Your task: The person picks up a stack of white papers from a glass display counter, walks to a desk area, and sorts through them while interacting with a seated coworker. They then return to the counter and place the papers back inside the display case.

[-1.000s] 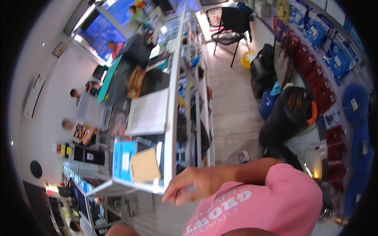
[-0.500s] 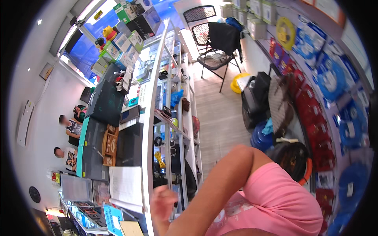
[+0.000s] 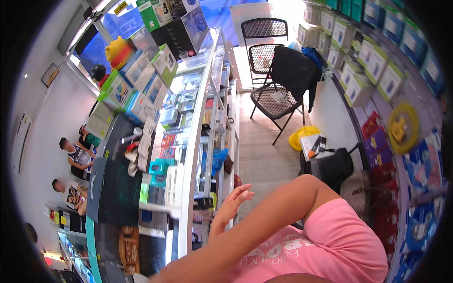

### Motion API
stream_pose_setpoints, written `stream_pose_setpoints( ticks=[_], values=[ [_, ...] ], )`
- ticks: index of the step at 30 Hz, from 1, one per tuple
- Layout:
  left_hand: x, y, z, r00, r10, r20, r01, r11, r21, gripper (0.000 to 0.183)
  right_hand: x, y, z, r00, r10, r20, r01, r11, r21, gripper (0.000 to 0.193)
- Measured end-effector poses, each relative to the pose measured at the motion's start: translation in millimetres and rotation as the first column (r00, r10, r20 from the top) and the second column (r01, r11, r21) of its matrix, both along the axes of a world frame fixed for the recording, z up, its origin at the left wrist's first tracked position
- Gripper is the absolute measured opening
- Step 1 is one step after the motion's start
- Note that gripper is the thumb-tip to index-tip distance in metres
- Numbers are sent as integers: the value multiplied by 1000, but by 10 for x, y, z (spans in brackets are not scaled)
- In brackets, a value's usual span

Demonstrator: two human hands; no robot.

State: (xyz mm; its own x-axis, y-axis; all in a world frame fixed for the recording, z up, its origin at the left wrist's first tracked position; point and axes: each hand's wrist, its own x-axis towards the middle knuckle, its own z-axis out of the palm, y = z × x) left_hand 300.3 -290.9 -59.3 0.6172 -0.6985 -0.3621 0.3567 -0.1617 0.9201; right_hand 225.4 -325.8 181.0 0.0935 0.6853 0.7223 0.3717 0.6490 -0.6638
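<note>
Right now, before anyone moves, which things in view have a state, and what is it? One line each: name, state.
Left hand: open, fingers loosely bent, nothing visible in it
Right hand: out of view
Display case: upright, stocked
Boxes: stacked
Front chair: unfolded, standing
Black cloth: draped over the front chair
Yellow bag: crumpled
Black bag: open or closed, cannot tell

Holds the right arm [image 3: 317,193] bent at the elbow [image 3: 303,185]; slants its forearm [image 3: 236,244] across the torso [image 3: 283,252] toward the near left, right hand out of view; holds the left hand [image 3: 232,203] raised just beyond the forearm, fingers [image 3: 242,189] loosely extended rightward, wrist [image 3: 218,227] partly hidden.
</note>
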Motion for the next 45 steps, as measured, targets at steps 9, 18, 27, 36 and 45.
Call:
stream_pose_setpoints(
  ticks=[9, 18, 27, 36, 45],
  values=[
    [1838, -860, -1082, 985, 169, -47, -161, 978, 128, 51, 2968, -2917, -1501, 738, -618, -269, 315, 669, -673, 31],
    [3169, -1818, -846, 926, 343, -158, -293, 916, 276, 48, 6816, -4332, -3656, 122, -978, 167, 694, -36, -719, 40],
    [4090, -2067, -1260, 764, 592, -257, -497, 794, 350, 54, 10136, -3329, -3957, 148, -982, 120, 863, 69, -501, 34],
    [4381, -2595, -753, 462, 806, -369, -663, 590, 461, 60, 11534, -2667, -4501, 271, -331, 904, 915, -203, -349, 36],
    [4662, -3104, -521, 288, 899, -331, -777, 422, 468, 48, 11345, -3264, -4476, 312, -422, 851, 898, -161, -409, 30]
  ],
)
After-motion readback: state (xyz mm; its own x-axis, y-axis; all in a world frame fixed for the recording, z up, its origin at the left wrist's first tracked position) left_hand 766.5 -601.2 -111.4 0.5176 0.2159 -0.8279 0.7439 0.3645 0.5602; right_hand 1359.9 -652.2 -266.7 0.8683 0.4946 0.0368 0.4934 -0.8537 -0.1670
